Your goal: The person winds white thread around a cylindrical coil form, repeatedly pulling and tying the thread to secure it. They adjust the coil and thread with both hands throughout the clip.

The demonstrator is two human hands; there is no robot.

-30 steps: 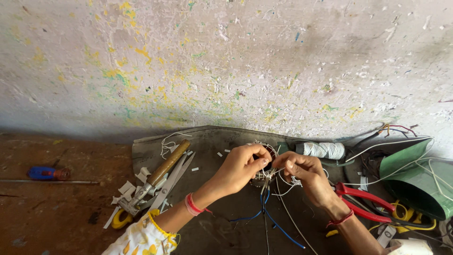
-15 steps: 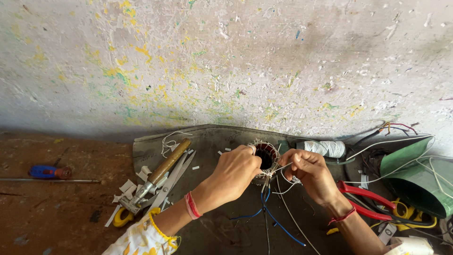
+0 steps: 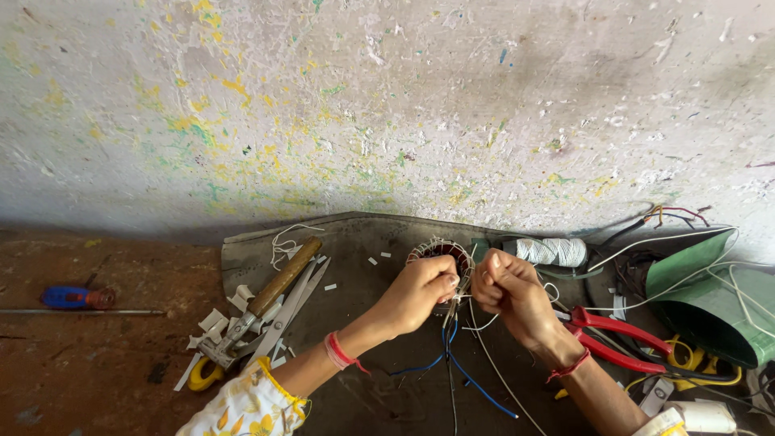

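left hand [image 3: 420, 291] pinched shut on white thread at wound coil [image 3: 442, 257] | right hand [image 3: 507, 289] fisted on same thread, just beside | coil on dark mat [image 3: 355, 242], near thread spool [image 3: 553, 251] | advise: keep thread taut, tie snug against windings, spare blue wires [image 3: 464, 379]

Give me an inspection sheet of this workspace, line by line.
Surface: dark mat over a reddish-brown floor.
Job's things: round wound coil with thin wires, worked by both hands.
Clutter: wooden-handled tool, scissors, white scraps, blue-handled screwdriver, spool of white thread, red-handled pliers, green sheet.
Grippers: left hand and right hand both pinch the wires in front of the coil.
Cables: blue wires trail toward the person; white cord and yellow cable at right.
Surroundings: paint-flecked white wall.
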